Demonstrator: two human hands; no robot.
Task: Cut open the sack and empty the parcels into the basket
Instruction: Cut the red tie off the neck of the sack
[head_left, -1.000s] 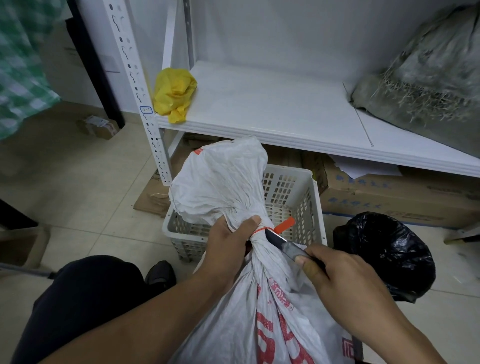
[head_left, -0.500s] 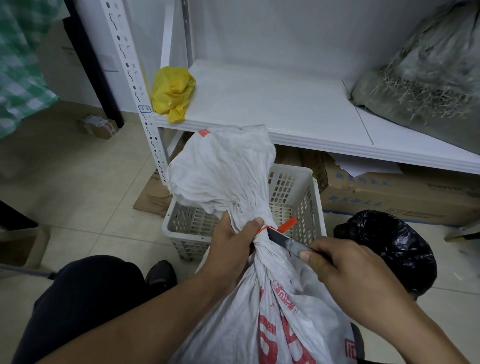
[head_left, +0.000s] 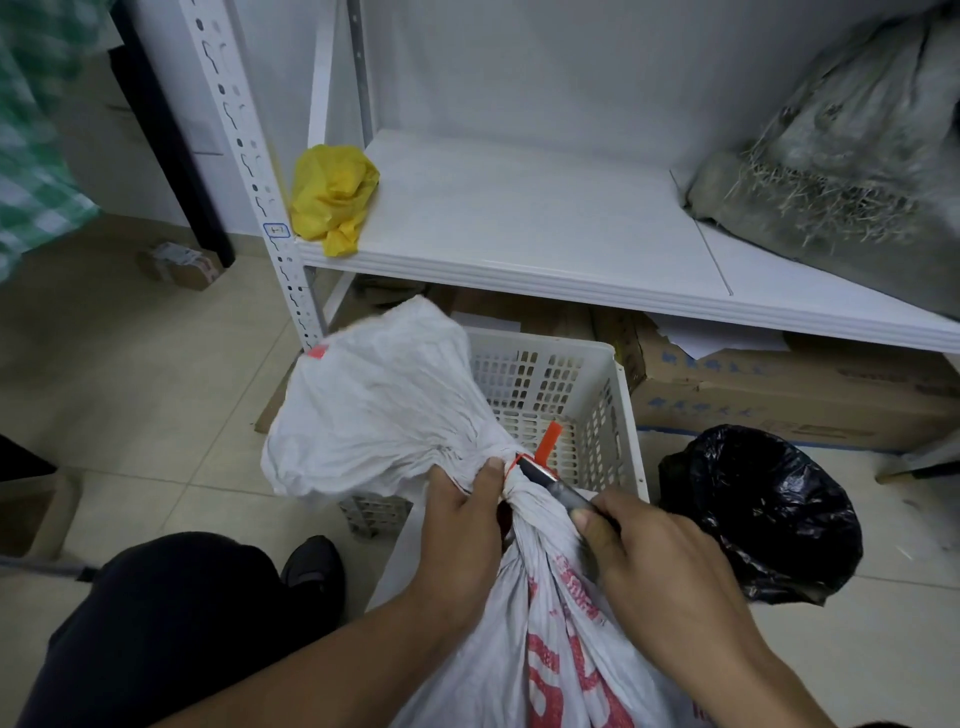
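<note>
Item: sack (head_left: 384, 410), white woven, red print on the lower body, standing between my arms at near centre. The neck is bunched and bound by an orange tie (head_left: 548, 439), whose free tail sticks up to the right. Above the tie the loose top fans out to the left and droops over the near left corner of the basket (head_left: 540, 374). The sack is closed and its contents are hidden.

Left grip (head_left: 462, 525): my fingers and thumb are curled round the neck, just left of and below the tie, with the thumb tip at the binding. This grip holds the sack upright.

Right grip (head_left: 654, 561): closed round the handle of a knife (head_left: 550, 480), thumb laid along it. The knife points far-left and its tip touches the tie on the right side of the neck. I cannot tell whether the tie is cut through.

Basket: white perforated plastic, on the floor (head_left: 130, 364) directly beyond the sack, in front of the shelf (head_left: 519, 223).

Surroundings:
- A crumpled yellow bag (head_left: 332, 192) lies at the left end of the shelf, and a grey bundle (head_left: 841, 171) with frayed fibres at its right end.
- A cardboard box (head_left: 779, 400) sits under the shelf, right of the basket.
- A black bag (head_left: 763, 514) is on the floor at near right, just beside my right grip.
- My knee (head_left: 171, 623) in dark cloth and a black shoe (head_left: 314, 569) are at near left.
- A small box (head_left: 179, 262) is on the floor at far left.
</note>
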